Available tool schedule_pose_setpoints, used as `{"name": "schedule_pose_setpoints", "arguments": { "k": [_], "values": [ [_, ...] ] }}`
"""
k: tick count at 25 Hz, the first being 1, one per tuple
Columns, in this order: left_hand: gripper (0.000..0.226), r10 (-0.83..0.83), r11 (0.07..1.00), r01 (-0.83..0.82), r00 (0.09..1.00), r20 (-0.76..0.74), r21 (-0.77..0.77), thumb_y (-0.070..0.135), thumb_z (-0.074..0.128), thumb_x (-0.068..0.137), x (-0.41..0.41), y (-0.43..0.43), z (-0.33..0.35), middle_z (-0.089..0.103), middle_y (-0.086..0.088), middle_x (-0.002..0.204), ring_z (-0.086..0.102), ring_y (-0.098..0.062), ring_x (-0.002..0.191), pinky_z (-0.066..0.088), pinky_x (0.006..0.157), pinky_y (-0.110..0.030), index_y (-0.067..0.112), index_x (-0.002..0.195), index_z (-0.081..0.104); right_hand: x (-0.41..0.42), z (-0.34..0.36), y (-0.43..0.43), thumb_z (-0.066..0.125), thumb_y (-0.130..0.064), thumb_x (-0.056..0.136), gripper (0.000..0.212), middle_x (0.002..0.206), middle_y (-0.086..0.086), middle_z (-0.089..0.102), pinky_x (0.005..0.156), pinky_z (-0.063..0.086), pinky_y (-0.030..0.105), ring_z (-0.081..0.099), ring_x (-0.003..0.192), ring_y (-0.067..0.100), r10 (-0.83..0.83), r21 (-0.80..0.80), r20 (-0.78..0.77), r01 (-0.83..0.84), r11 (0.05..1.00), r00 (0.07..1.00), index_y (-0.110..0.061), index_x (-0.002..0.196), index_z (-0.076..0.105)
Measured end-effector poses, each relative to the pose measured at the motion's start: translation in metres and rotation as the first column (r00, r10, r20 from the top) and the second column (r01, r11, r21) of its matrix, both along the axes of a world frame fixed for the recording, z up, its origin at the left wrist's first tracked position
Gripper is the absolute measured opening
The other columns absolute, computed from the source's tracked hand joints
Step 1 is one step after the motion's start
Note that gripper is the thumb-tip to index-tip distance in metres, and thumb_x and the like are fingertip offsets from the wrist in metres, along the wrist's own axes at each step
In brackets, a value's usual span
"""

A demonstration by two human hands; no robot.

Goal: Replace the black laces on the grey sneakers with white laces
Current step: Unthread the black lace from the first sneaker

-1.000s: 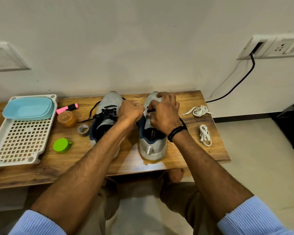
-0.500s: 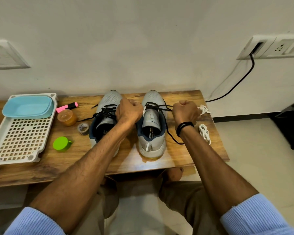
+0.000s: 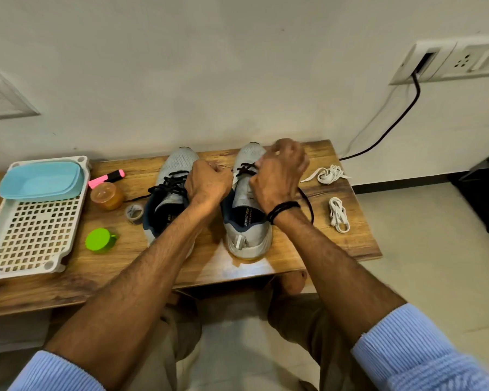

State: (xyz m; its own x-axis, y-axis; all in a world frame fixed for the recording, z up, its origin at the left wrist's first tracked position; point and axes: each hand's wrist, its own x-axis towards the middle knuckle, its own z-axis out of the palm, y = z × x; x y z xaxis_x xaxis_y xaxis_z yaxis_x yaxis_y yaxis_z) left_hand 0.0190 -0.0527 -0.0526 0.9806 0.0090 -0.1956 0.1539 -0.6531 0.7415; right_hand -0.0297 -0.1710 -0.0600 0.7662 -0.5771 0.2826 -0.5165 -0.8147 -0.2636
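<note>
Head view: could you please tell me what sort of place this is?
Probably a home or office room: a small wooden table against a plain wall, a wall socket with a black cable, a tiled floor.

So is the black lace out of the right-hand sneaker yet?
Partly in. The black lace crosses only the front eyelets of the right sneaker, while a loose length loops on the table beside it.
</note>
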Motion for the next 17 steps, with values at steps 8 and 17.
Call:
{"name": "schedule_pose_setpoints", "arguments": {
  "k": [8,17],
  "values": [
    [0.014,0.020,1.000,-0.020,0.999,0.025,0.006,0.012,0.060,0.080,-0.002,-0.001,0.003,0.072,-0.002,0.082,0.069,-0.021,0.079,0.057,0.068,-0.034,0.006,0.075,0.071,-0.012,0.015,-0.022,0.064,-0.027,0.088,0.020,0.128,0.007,0.049,0.101,0.032,0.042,0.040,0.124,0.029,-0.074,0.344,0.131,0.025,0.939,0.989,-0.024,0.107,0.067],
    [0.015,0.018,1.000,-0.018,1.000,0.010,0.006,0.011,0.058,0.077,0.000,0.004,0.005,0.071,-0.004,0.076,0.068,-0.024,0.069,0.053,0.060,-0.033,0.013,0.063,0.061,0.001,0.004,0.012,0.069,-0.025,0.076,0.019,0.112,0.009,0.055,0.096,0.031,0.044,0.043,0.112,0.031,0.069,-0.127,-0.036,-0.073,0.989,0.997,-0.011,0.087,0.072]
  ]
}}
